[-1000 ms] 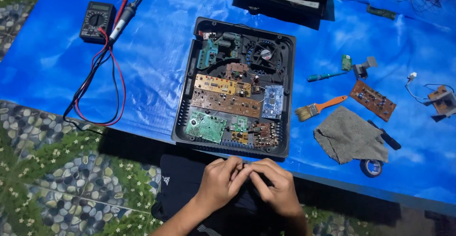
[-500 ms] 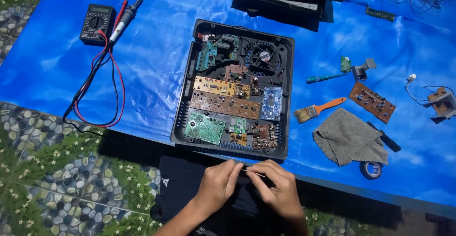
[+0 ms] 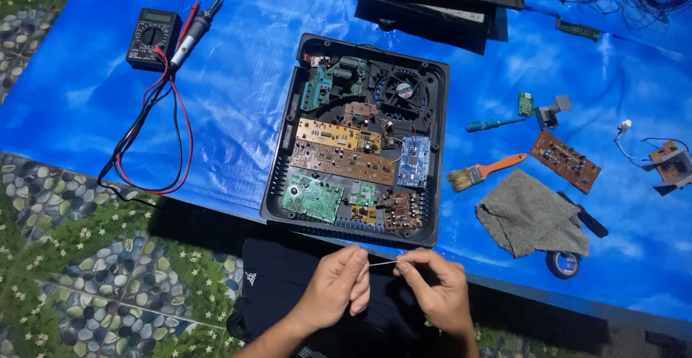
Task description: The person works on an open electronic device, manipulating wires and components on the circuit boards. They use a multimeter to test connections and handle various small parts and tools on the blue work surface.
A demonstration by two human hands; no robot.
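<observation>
A thin pale wire (image 3: 380,263) was held low in the frame, just below centre, stretched between the two hands. Its long axis ran nearly level, left to right, rising very slightly toward the right. The left hand (image 3: 333,289) was pinched on its left end between thumb and fingertips, and the right hand (image 3: 436,293) was pinched on its right end in the same way, the remaining fingers curled in. Just above the hands, an opened black case (image 3: 358,138) filled with circuit boards was laid on a blue sheet (image 3: 238,91). A multimeter (image 3: 153,37) was seen at upper left, a paintbrush (image 3: 484,172) and grey cloth (image 3: 530,215) at right
</observation>
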